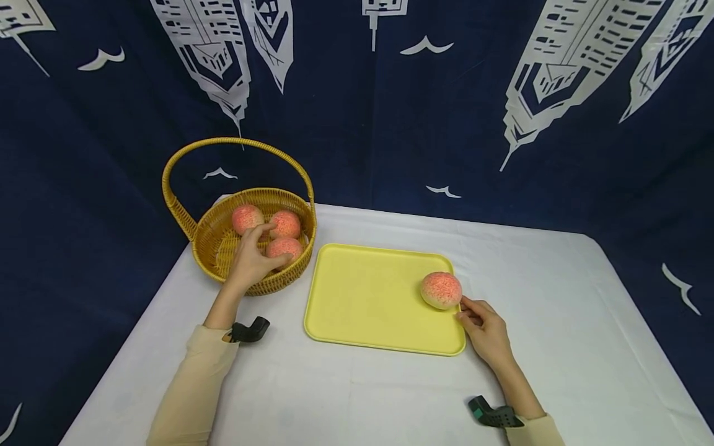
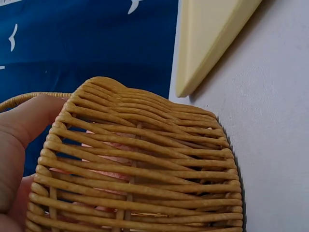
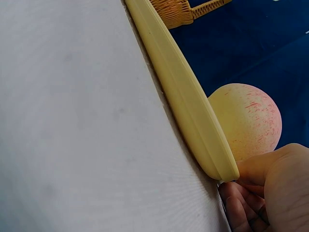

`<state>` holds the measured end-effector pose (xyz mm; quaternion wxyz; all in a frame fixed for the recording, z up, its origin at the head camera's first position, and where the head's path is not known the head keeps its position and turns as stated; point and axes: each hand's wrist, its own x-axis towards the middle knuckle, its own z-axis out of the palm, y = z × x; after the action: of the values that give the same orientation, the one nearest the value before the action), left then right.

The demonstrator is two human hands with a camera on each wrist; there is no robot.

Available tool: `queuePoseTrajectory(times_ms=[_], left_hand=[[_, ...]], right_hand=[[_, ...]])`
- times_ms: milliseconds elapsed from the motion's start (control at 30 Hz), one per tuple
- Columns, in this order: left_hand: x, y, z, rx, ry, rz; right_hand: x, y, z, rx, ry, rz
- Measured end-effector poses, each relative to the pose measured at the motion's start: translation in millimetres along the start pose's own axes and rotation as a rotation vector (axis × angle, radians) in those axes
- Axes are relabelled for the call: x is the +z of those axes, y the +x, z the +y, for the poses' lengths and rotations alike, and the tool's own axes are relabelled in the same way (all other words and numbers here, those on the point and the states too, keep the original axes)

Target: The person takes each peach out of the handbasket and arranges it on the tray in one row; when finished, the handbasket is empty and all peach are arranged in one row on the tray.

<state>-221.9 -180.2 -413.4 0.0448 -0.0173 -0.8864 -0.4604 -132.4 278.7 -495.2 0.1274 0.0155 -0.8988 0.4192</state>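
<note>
My left hand (image 1: 252,263) reaches into a wicker basket (image 1: 205,244). Its thumb and fingers are spread around the front peach (image 1: 286,247); the thumb overlaps that peach, and the index fingertip lies by the back-right peach (image 1: 286,223). A third peach (image 1: 247,218) sits further left in the basket. Through the weave in the left wrist view, pink shows behind the basket wall (image 2: 145,145). My right hand (image 1: 486,329) pinches the right edge of a yellow tray (image 1: 362,297). Beside those fingers, a larger pink-and-cream peach (image 1: 441,290) rests on the tray.
A white cloth (image 1: 558,297) covers the table. The basket's tall arched handle (image 1: 240,142) rises over its opening. Behind the table hangs a dark blue curtain (image 1: 379,136) with white building and bird prints. Black wrist cameras (image 1: 250,329) sit on both wrists.
</note>
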Motion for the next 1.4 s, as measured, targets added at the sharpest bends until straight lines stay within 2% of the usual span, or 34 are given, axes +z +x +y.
queuePoseTrajectory(times_ms=[200,367,533,933,1033,1400], left_hand=[[0.8,2.5,-1.8,-0.054,0.003,-0.022],[0.6,4.1,-3.1,-0.065,-0.013,-0.033],[-0.2,6.4,-3.9,-0.094,-0.034,-0.079],[-1.9,6.5,-2.2,-0.153,0.038,-0.137],[-1.6,5.9,-3.1,-0.141,0.046,-0.135],[1.3,6.0,-2.2,-0.106,0.064,-0.065]], right_hand=[[-0.5,0.6,-0.3,0.007,-0.015,-0.002],[0.1,0.2,-0.4,0.030,-0.016,-0.004],[0.6,-0.7,-0.2,0.029,-0.024,-0.002],[-0.9,0.3,-1.8,0.006,-0.027,0.001],[-0.2,-0.3,-1.5,0.004,-0.028,0.005],[-0.1,-0.5,-1.1,0.011,-0.017,0.006]])
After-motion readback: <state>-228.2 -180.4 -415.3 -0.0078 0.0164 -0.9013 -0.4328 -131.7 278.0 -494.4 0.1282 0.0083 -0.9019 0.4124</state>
